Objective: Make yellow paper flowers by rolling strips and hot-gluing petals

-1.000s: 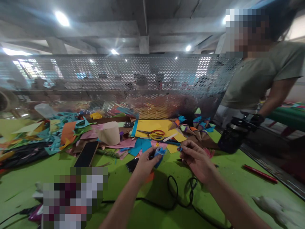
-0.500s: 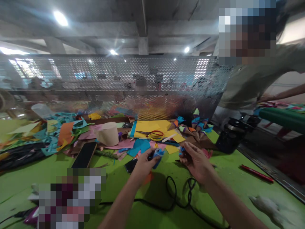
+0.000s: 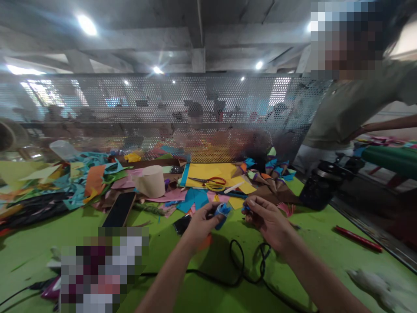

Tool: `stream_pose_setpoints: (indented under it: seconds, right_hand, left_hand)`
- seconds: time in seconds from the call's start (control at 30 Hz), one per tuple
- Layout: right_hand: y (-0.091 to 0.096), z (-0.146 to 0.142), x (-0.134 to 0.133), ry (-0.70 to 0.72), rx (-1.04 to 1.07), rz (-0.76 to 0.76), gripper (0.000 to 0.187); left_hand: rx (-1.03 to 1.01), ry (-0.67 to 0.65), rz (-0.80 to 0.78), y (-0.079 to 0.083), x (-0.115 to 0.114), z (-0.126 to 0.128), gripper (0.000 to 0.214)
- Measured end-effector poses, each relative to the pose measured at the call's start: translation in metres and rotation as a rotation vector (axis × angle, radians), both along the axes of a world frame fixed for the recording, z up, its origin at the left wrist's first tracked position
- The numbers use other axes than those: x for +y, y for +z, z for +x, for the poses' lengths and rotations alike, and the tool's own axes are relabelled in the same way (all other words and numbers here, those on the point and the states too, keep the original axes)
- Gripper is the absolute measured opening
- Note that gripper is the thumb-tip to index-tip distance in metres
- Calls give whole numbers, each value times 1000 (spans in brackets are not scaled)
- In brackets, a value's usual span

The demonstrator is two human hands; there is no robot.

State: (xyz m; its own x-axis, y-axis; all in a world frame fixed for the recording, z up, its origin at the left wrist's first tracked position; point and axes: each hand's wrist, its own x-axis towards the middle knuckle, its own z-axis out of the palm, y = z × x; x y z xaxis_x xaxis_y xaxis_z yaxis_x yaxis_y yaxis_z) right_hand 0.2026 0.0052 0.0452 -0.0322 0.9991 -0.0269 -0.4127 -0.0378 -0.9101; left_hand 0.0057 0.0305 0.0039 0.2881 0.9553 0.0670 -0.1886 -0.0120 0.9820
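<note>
Between the thumb and fingers of my left hand [image 3: 203,222] is a small blue paper roll [image 3: 222,214], its ragged open top tilted up. My right hand [image 3: 269,219] pinches a small crumpled blue piece [image 3: 246,208], most of it hidden by the fingertips. A narrow gap lies between the two hands, above the green tabletop [image 3: 215,258]. Behind them, scissors [image 3: 215,184] with red and yellow handles lie on yellow paper [image 3: 200,170]. A small dark object [image 3: 181,224] lies beside my left hand.
A looped black cable [image 3: 224,284] crosses the front. To the left are a phone [image 3: 119,210], a cream roll [image 3: 150,182] and piled paper scraps [image 3: 95,179]. On the right stand a dark jar [image 3: 317,187] and a person [image 3: 352,111]; a red pen [image 3: 358,238] lies near the edge.
My hands have come slightly closer together, each still with its blue piece. The whole view has shifted a little, and the person at the right has moved slightly.
</note>
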Motion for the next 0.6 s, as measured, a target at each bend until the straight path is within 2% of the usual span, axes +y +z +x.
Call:
stream_pose_setpoints:
  seconds: [0.17, 0.27, 0.33, 0.43, 0.5, 0.6]
  right_hand:
    - [0, -2, -1, 13, 27, -8, 28]
    - [1, -1, 0, 20, 68, -10, 31]
    - [0, -1, 1, 21, 95, -4, 31]
    - [0, -2, 2, 25, 120, 4, 29]
    - [0, -4, 1, 27, 126, 7, 27]
    - [1, -6, -1, 30, 127, 11, 25]
  left_hand:
    - [15, -25, -5, 5, -3, 1, 51]
    - [110, -2, 52, 4, -2, 0, 43]
    - [296, 39, 181, 2, -1, -1, 33]
    - [679, 117, 419, -2, -2, -4, 28]
    - [863, 137, 491, -4, -4, -5, 31]
    - [968, 129, 527, -5, -7, -5, 43]
